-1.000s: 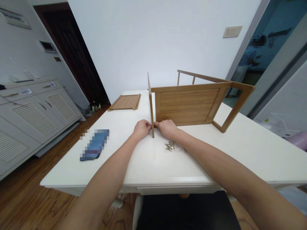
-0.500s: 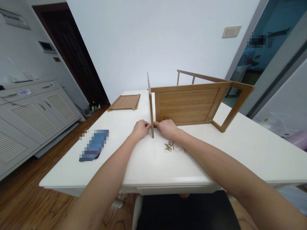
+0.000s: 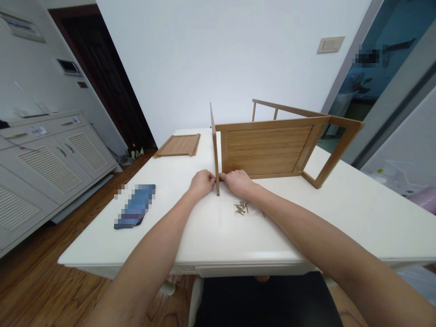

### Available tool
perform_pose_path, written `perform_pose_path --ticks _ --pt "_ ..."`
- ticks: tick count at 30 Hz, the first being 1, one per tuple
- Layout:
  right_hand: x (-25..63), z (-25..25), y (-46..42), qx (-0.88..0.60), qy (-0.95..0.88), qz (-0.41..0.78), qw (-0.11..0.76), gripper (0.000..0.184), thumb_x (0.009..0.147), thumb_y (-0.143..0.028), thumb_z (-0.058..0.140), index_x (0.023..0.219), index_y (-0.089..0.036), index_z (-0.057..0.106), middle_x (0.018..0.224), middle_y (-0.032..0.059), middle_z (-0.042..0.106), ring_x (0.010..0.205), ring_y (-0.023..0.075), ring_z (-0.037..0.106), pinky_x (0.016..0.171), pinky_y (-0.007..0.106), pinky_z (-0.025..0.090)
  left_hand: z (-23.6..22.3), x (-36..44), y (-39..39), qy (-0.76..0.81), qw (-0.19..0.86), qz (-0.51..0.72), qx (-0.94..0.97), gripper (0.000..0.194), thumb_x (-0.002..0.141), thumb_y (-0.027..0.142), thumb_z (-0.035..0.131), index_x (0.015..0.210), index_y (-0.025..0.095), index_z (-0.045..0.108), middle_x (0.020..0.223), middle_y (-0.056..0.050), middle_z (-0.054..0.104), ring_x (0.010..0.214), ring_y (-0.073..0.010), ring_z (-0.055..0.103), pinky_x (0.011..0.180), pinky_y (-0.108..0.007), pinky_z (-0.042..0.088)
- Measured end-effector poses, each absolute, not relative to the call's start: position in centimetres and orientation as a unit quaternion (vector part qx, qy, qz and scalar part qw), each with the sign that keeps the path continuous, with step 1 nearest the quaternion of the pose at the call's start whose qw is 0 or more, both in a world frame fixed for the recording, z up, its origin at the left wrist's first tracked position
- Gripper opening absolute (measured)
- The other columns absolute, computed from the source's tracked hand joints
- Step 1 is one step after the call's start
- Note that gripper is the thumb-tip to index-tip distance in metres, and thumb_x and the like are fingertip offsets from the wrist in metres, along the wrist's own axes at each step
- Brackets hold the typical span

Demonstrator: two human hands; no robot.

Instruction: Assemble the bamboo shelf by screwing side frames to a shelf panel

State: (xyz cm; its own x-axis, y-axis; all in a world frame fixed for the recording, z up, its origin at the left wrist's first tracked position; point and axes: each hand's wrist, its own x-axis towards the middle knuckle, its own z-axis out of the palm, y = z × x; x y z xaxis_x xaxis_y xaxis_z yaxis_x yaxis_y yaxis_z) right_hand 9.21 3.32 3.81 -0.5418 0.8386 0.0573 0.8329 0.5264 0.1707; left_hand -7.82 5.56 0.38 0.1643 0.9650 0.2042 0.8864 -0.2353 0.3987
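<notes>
A wooden frame (image 3: pixel 269 147) with a solid panel stands on the white table, butted against an upright wooden board (image 3: pixel 215 150) seen nearly edge-on. My left hand (image 3: pixel 202 182) is closed at the board's left face near its lower end, fingertips pinched together; anything between them is too small to make out. On the other side, my right hand (image 3: pixel 237 181) curls round the lower near corner of the frame, beside the board. Just below that hand, several brass-coloured screws (image 3: pixel 241 208) lie on a clear plastic bag.
Flat at the back left of the table (image 3: pixel 218 240) lies another wooden panel (image 3: pixel 179 145). A blue, pixelated flat object (image 3: pixel 136 206) rests at the left. A white wall stands behind, and a black seat (image 3: pixel 265 299) shows below the front edge.
Both hands stay at the joint between board and frame with hardly any movement. The whole view has shifted very slightly.
</notes>
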Motion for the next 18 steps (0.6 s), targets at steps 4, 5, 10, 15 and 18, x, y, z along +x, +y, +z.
perform_pose_path --ticks 4,5,10,15,18 --pt "9.18 4.03 3.13 0.478 0.874 0.089 0.021 0.035 0.099 -0.022 0.031 0.122 -0.02 0.057 0.104 0.0164 0.073 0.097 0.0273 0.07 0.079 0.035 0.047 0.49 -7.81 5.55 0.614 0.094 0.203 0.757 0.021 0.08 0.02 0.056 0.082 0.018 0.076 0.086 -0.007 0.075 0.079 -0.0187 0.066 0.07 -0.025 0.044" --pt "9.19 4.07 3.06 0.477 0.874 0.089 0.02 0.035 0.099 -0.022 0.031 0.122 -0.02 0.057 0.104 0.0165 0.073 0.097 0.0273 0.07 0.079 0.035 0.047 0.51 -7.81 5.51 0.614 0.094 0.202 0.757 0.021 0.079 0.02 0.056 0.082 0.018 0.076 0.086 -0.007 0.075 0.079 -0.0186 0.066 0.07 -0.025 0.044" --pt "9.3 4.03 2.86 0.465 0.881 0.086 0.003 0.035 0.099 -0.022 0.032 0.119 -0.019 0.06 0.102 0.0157 0.074 0.097 0.0281 0.07 0.079 0.035 0.047 0.67 -7.9 5.21 0.615 0.093 0.206 0.756 0.018 0.077 0.019 0.057 0.079 0.018 0.075 0.08 -0.006 0.074 0.075 -0.0185 0.064 0.065 -0.025 0.043" --pt "9.32 3.81 3.15 0.466 0.88 0.092 -0.001 0.034 0.098 -0.022 0.033 0.119 -0.02 0.06 0.102 0.0154 0.074 0.094 0.0277 0.07 0.077 0.035 0.048 0.77 -7.91 5.23 0.625 0.104 0.204 0.747 0.019 0.077 0.02 0.057 0.081 0.018 0.075 0.083 -0.007 0.074 0.075 -0.0179 0.063 0.065 -0.025 0.041" --pt "9.27 3.73 3.34 0.47 0.878 0.093 -0.001 0.034 0.098 -0.021 0.033 0.12 -0.021 0.06 0.102 0.0152 0.074 0.094 0.0269 0.07 0.078 0.034 0.048 0.74 -7.82 5.29 0.635 0.103 0.203 0.738 0.019 0.077 0.021 0.058 0.084 0.017 0.075 0.085 -0.007 0.074 0.077 -0.0181 0.063 0.066 -0.025 0.041"
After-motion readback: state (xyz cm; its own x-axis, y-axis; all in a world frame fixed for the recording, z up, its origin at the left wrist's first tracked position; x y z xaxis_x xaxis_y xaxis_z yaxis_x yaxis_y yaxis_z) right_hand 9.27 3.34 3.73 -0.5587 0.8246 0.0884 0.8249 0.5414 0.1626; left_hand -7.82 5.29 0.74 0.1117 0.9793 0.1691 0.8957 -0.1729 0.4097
